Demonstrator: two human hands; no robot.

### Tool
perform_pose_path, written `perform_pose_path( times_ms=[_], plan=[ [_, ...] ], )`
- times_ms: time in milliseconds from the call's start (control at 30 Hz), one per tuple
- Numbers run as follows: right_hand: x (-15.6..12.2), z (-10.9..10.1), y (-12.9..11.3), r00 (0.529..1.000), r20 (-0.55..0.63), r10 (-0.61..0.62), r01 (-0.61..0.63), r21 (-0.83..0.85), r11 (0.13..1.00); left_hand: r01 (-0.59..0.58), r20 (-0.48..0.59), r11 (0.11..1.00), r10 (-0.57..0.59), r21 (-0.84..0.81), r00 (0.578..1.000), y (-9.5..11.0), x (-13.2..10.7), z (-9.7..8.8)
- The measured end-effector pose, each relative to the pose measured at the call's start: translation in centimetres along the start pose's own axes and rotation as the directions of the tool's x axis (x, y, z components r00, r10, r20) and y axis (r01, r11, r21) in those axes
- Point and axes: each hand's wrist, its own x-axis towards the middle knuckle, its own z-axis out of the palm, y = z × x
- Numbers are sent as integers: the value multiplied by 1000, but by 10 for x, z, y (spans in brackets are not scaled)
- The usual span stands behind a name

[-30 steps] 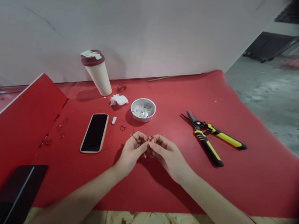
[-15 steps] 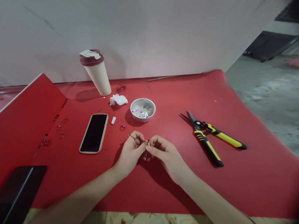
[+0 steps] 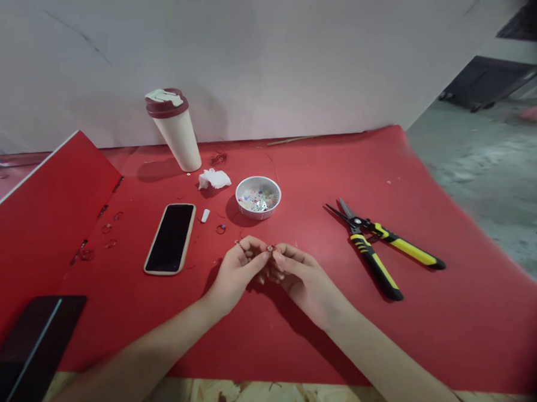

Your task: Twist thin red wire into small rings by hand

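My left hand (image 3: 236, 273) and my right hand (image 3: 302, 277) meet fingertip to fingertip just above the red mat (image 3: 302, 319) at the middle of the table. Both pinch a tiny red piece (image 3: 270, 248), maybe a small wire ring with a bead; it is too small to name surely. All fingers are curled in. A small metal bowl of mixed beads (image 3: 258, 197) sits just beyond my hands. One little red ring (image 3: 220, 229) lies on the mat to the left of the bowl.
A phone (image 3: 171, 237) lies face up left of my hands. Yellow-and-black cutters (image 3: 379, 249) lie to the right. A lidded cup (image 3: 175, 131) and crumpled tissue (image 3: 213, 178) stand further back. A raised red board (image 3: 39, 219) and dark tablet (image 3: 28, 351) fill the left.
My hands stay together at the same spot; the fingertips shifted slightly as they work the tiny piece. Nothing else moved.
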Motion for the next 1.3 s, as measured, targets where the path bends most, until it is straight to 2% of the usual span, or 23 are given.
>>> perform_pose_path(
  times_ms=[233, 333, 633, 1033, 1300],
  plan=[
    [1, -3, -7, 998, 15, 64, -65, 88, 994, -48, 153, 998, 53, -38, 987, 0, 1, -6],
    [1, -3, -9, 993, 32, 111, -115, 131, 985, -95, 166, 995, 94, 1, 982, 0, 1, -5],
    [2, -6, -9, 985, 62, 161, -169, 148, 975, -115, 107, 985, 101, 128, 989, 1, -1, -2],
    [-1, -6, -12, 981, 106, 161, -167, 44, 985, -139, 56, 986, 134, 95, 989, 6, -4, -2],
    [1, -8, -9, 981, 147, 130, -138, 42, 990, -138, 18, 985, 137, 106, 990, 6, -4, -3]
  ],
)
